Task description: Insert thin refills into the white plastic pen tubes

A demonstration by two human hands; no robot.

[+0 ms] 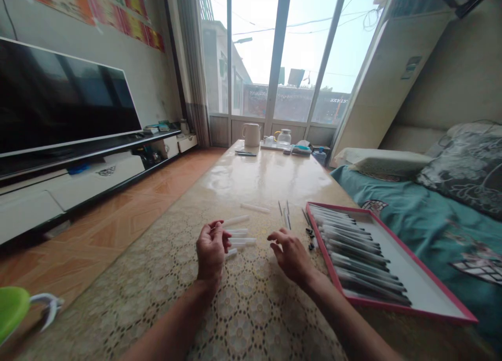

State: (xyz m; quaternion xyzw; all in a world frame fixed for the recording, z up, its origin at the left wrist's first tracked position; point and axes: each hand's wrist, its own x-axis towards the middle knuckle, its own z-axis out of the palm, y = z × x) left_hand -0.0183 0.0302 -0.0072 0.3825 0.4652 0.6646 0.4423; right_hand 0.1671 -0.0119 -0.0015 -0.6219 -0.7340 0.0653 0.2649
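Observation:
My left hand (210, 246) is over the table with its fingers curled together in a pinch; what is in them, if anything, is hidden. Just beside it lie several translucent white pen barrels (241, 241), some partly covered by the fingers. My right hand (289, 254) is above the tablecloth to the right, thumb and fingers apart and holding nothing. Beyond it are several thin dark pen refills (287, 214). Small black pen caps (311, 241) lie between that hand and a pink-rimmed box (431, 293), where many pens (361, 246) rest in a row.
A patterned cover (157, 277) spreads over the long table. At its far end stand a kettle (251, 135), a glass pot (284, 137) and a tissue pack (301, 148). A teal sofa (408, 209) borders the right side; a green stool (13, 309) is low on the left.

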